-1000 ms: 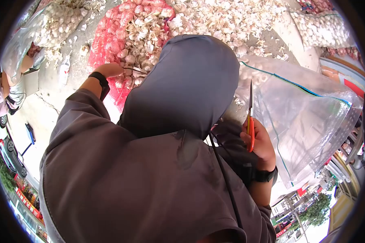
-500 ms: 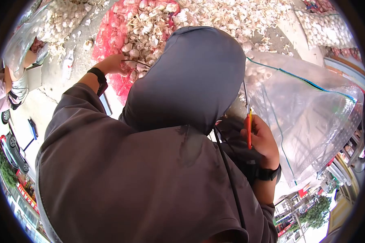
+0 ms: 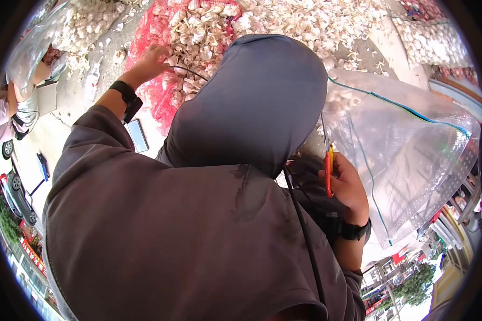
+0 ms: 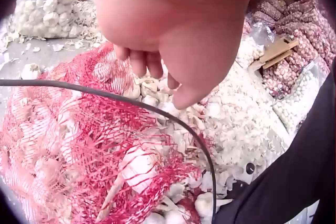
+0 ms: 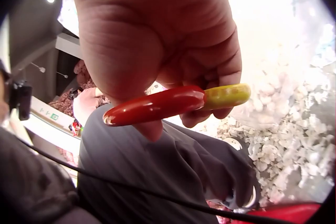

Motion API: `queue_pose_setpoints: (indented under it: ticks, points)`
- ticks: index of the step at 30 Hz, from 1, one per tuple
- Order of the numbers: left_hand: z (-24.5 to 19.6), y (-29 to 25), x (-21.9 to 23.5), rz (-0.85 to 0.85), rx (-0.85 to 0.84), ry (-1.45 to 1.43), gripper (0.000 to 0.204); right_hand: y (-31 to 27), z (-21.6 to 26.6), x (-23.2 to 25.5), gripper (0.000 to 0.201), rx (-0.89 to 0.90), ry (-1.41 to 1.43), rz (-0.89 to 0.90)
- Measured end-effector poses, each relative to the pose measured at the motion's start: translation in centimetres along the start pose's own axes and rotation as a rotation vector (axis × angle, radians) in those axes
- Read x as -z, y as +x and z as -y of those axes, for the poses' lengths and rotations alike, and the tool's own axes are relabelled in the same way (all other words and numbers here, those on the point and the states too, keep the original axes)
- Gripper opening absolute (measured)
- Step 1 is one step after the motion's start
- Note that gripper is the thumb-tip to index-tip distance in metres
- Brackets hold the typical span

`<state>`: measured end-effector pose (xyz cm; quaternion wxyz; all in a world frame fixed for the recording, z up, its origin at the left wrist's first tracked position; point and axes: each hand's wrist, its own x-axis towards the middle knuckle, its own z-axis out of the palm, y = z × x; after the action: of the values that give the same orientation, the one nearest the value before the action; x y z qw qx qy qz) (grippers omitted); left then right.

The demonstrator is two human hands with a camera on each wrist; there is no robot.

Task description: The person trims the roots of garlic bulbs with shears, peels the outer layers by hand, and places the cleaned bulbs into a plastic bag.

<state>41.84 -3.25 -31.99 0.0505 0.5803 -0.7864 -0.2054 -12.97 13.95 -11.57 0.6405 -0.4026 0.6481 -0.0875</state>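
Observation:
A red mesh bag (image 3: 160,91) full of garlic bulbs stands open before the person. My left hand (image 3: 151,63) is over its left side, and in the left wrist view its loosely bent fingers (image 4: 139,62) point down over the garlic, with no bulb showing in them. My right hand (image 3: 349,184) holds a pair of scissors (image 3: 328,174) beside the right thigh, blades pointing up and away. In the right wrist view, the scissors' red and yellow handles (image 5: 157,107) lie across the hand, thumb through the red loop.
Loose garlic skins (image 3: 305,27) cover the ground ahead. A clear plastic bag (image 3: 407,160) spreads at the right. Filled garlic sacks (image 3: 431,40) stand behind. A dark cable (image 4: 157,109) runs from the left wrist. A phone-like slab (image 3: 137,135) lies near the left forearm.
My left hand has moved forward, from the near left side of the mesh bag to farther up over it. My right hand keeps the scissors, which have turned slightly and lowered.

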Motion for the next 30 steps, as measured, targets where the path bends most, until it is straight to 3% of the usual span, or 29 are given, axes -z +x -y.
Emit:
queue_pose_setpoints:
  ticks: [3, 4, 7, 9, 10, 13, 14, 17, 20, 23, 27, 30]
  points:
    - [1.3, -0.3, -1.0, -0.241, 0.104, 0.137, 0.034, -0.2, 0.6, -0.2, 0.025, 0.003, -0.014, -0.007]
    - [1.7, -0.6, -1.6, -0.097, 0.241, -0.128, 0.028, -0.2, 0.7, -0.2, 0.025, -0.006, -0.002, -0.003]
    - [0.6, -2.0, -3.8, 0.394, 0.422, -0.189, 0.018, -0.3, 1.0, -0.2, 0.024, -0.023, 0.021, 0.004]
    - [-0.1, -3.8, -6.1, 0.422, 0.287, -0.059, 0.024, -0.4, 1.1, -0.2, 0.025, -0.040, 0.027, 0.012]
    - [-1.3, -3.7, -6.3, 0.569, 0.396, -0.030, 0.032, -0.4, 1.1, -0.1, 0.026, -0.055, 0.028, 0.017]
    - [-1.5, -5.1, -10.8, 0.295, 0.435, 0.144, 0.044, -0.3, 0.9, -0.1, 0.027, -0.061, 0.043, 0.018]
    - [-1.8, -5.2, -11.3, 0.305, 0.462, 0.192, 0.053, -0.2, 0.7, -0.2, 0.028, -0.059, 0.051, 0.015]
    - [-2.2, -3.7, -11.2, 0.324, 0.544, 0.102, 0.042, 0.0, -0.5, 0.2, 0.030, -0.037, -0.067, 0.004]
    - [-2.2, -1.8, -8.0, 0.258, 0.492, -0.066, 0.028, 0.0, -0.3, 0.2, 0.029, -0.027, -0.099, -0.007]
    - [0.2, -0.7, -7.0, 0.028, 0.738, -0.882, 0.017, 0.0, -0.4, 0.1, 0.028, -0.008, -0.145, -0.039]
    - [2.1, -1.2, -3.4, -0.198, 0.859, -1.286, 0.013, 0.0, -0.5, 0.0, 0.027, 0.003, -0.143, -0.046]
    - [-0.1, -2.5, 0.6, -0.129, 0.927, -1.344, 0.014, 0.1, -0.5, -0.1, 0.027, 0.011, -0.123, -0.041]
